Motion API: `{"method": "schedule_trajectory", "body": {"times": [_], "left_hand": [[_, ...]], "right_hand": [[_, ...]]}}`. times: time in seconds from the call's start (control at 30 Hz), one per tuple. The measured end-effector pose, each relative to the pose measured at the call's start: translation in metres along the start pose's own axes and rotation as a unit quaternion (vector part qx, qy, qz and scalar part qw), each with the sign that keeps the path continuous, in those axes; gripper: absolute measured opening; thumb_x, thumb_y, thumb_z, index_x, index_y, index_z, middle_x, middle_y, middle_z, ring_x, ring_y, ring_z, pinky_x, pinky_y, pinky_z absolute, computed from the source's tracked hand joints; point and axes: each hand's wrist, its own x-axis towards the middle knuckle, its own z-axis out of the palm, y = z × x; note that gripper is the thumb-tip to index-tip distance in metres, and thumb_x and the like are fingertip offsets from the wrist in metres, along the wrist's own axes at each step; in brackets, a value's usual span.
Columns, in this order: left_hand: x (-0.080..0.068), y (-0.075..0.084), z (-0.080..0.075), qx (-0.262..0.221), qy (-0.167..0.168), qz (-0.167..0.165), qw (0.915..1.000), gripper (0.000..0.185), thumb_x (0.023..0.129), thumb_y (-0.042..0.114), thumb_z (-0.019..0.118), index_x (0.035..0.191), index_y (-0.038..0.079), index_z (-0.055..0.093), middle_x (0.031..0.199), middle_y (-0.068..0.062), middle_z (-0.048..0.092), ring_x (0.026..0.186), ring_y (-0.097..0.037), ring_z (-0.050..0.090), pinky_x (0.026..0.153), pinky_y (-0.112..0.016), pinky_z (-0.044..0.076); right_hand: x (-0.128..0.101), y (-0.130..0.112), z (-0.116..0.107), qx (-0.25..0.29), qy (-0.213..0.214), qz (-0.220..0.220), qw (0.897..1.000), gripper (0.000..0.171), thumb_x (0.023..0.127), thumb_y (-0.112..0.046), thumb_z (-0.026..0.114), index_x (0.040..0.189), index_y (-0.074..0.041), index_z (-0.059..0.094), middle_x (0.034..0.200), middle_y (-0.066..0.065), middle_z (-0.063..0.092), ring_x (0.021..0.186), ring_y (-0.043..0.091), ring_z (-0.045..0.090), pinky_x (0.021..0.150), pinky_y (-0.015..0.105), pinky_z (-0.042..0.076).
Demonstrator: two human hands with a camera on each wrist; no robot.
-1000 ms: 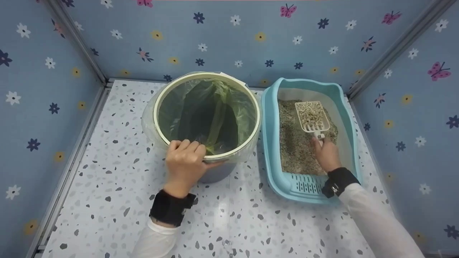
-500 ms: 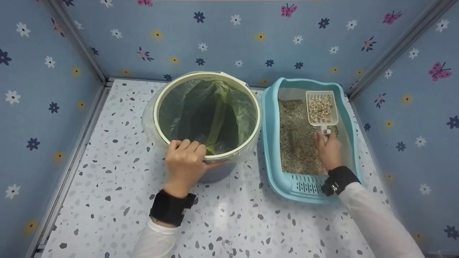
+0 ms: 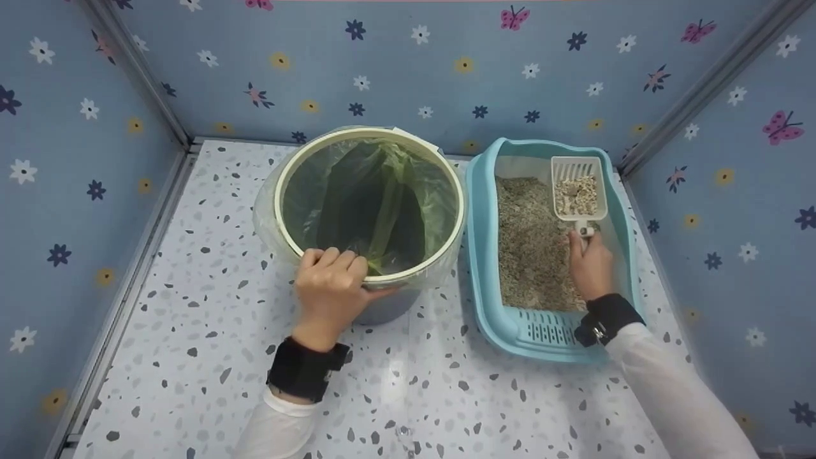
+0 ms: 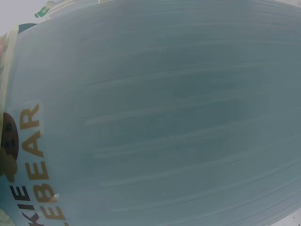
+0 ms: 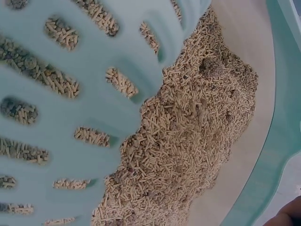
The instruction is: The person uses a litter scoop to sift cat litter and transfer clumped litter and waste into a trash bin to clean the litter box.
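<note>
A round trash can with a cream rim and a clear yellowish bag stands upright. My left hand grips its near rim, fingers curled over the edge and bag. To the right sits a blue litter box with pellet litter inside. My right hand holds the handle of a white slotted litter scoop, which carries pale pellets over the box's far right part. The right wrist view shows the box's slotted front ledge; only a bit of my hand shows in its lower right corner.
Blue patterned walls close off the back and both sides. The speckled floor runs under the trash can and the litter box. Lettering marks the can's outer side in the left wrist view.
My right hand has moved the litter scoop rightward and away from me. Fewer pellets lie in it, and its far slots now show. The left hand stays on the rim.
</note>
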Motion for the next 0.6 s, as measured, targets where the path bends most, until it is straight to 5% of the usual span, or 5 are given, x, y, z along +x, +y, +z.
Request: {"method": "schedule_trajectory", "body": {"times": [0.6], "left_hand": [[0.000, 0.000, -0.001, 0.000, -0.004, 0.000, 1.0000, 0.075, 0.063, 0.083, 0.055, 0.050, 0.012, 0.034, 0.046, 0.000, 0.035, 0.044, -0.021, 0.038, 0.053, -0.037, 0.035]], "right_hand": [[-0.001, 0.006, -0.011, -0.142, -0.011, -0.049, 0.989, 0.036, 0.097, -0.037, 0.049, 0.097, -0.001, 0.049, 0.063, 0.012, 0.052, 0.048, 0.027, 0.049, 0.042, 0.035, 0.030]]}}
